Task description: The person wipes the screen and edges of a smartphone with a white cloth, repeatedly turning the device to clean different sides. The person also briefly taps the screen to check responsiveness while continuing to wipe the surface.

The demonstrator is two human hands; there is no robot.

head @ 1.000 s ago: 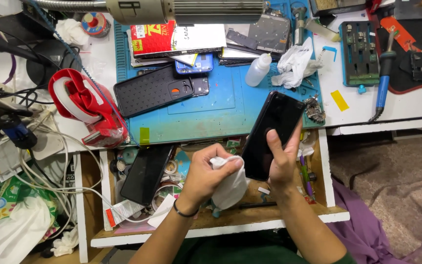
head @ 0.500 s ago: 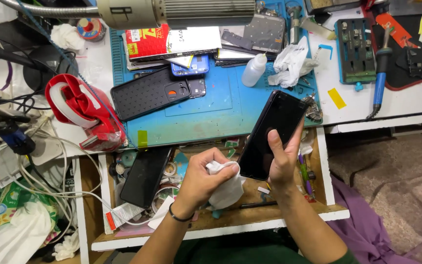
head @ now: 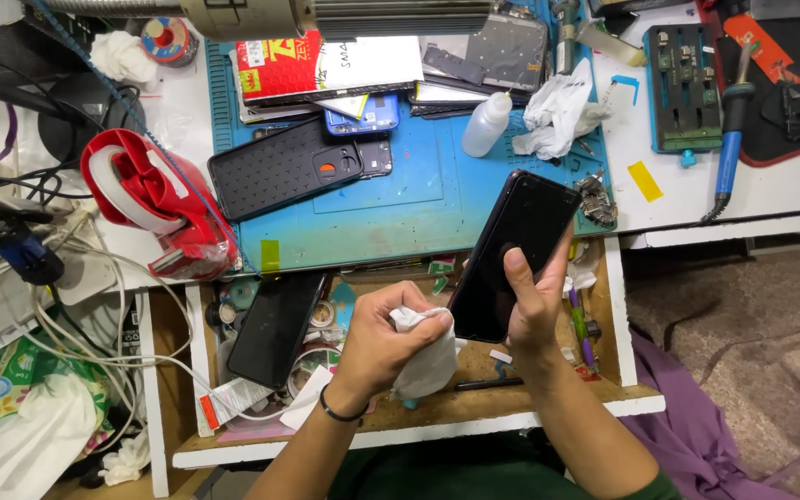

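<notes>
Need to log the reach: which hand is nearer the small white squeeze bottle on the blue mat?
Right. The right hand grips the black phone just below the bottle. The left hand, clutching a white cloth, sits lower and further left over the open drawer.

I count two dark phones: one in my right hand and one in the open drawer left of it. One white cloth is in my left hand. Above the drawer, the blue mat carries one black phone case, one small white bottle and one crumpled tissue; left of the mat stands one red tape dispenser
</notes>
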